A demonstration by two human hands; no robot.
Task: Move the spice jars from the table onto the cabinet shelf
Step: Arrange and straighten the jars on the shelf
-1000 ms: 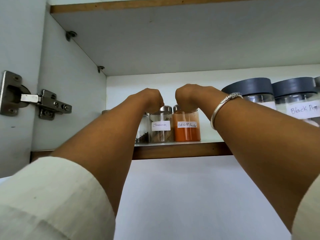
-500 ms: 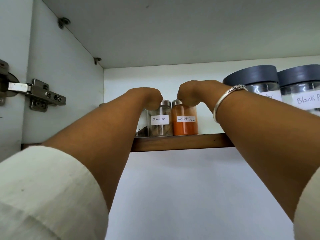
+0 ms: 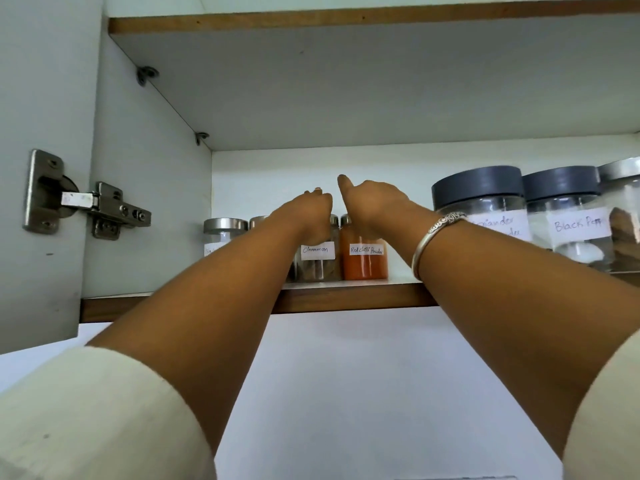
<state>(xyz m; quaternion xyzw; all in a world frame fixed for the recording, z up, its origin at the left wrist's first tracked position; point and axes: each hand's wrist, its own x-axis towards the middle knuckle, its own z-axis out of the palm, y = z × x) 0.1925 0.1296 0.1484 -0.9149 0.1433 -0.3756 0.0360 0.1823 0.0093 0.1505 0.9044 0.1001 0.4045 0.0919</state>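
Silver-capped, and being let go of right now: easing the left hand [image 3: 308,216] up off the cinnamon jar [image 3: 318,261] and the right hand [image 3: 374,209] up off the red chilli powder jar [image 3: 364,263]. Leaving both jars upright and touching side by side near the front lip of the cabinet shelf [image 3: 346,299], labels facing out. Uncurling from the tight over-the-lid grips of half a second back; raising the left fingertips [image 3: 317,192] clear and sticking the right thumb [image 3: 343,183] straight up, holding nothing in either hand. Keeping the two hands close together, almost touching, over the caps. Not seeing the right fingers, hidden on the far side of the hand, so judging rather than reading them as off the lid too. Counting this pair as delivered, then. Noting other containers already up here: a steel-lidded jar [image 3: 225,230] to the left, partly behind the left forearm, and the grey-lidded coriander jar [image 3: 485,202] and black pepper jar [image 3: 571,230] well off to the right. Probably heading back down next to the table, out of view, for any spice jars left there
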